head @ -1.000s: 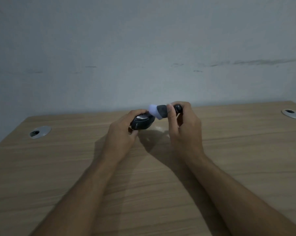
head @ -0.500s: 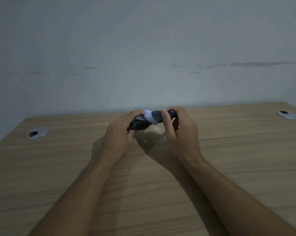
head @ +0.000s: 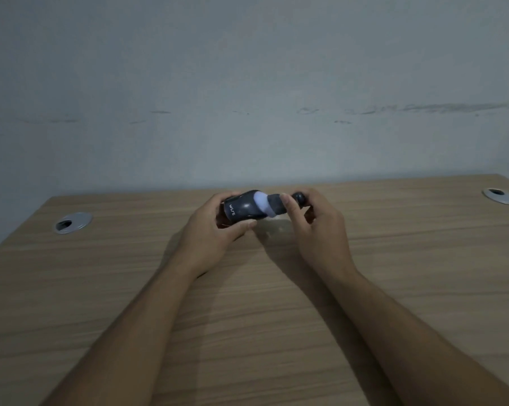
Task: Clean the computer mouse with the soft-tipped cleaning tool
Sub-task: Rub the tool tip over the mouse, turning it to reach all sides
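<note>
Step in hand: wiping the shell of the computer mouse [head: 241, 210] with the pale soft tip [head: 263, 204] of the cleaning tool [head: 276, 204].
Left hand [head: 215, 232]: curled closed around the mouse, thumb under its near edge, fingers behind it; the mouse is held clear of the wooden desk [head: 247, 317], above its far middle.
Right hand [head: 314, 227]: pinched closed on the dark handle of the tool; the thumb lies along the handle and a round dark end cap [head: 299, 197] shows beyond it.
Contact: the soft tip rests against the right-hand end of the mouse.
Technique: keep the mouse steady in the left hand and move only the tool. Use light pressure and short strokes. Turn the mouse to present seams and button gaps.
Caution: a hard press may slip the mouse out of the grip.
Mouse appearance: dark, glossy, rounded shell with small white lettering on its side. Dirt is probably too fine to judge in this dim view.
Surroundings: two metal cable grommets [head: 71, 222] are set in the desk, well apart from the work.
</note>
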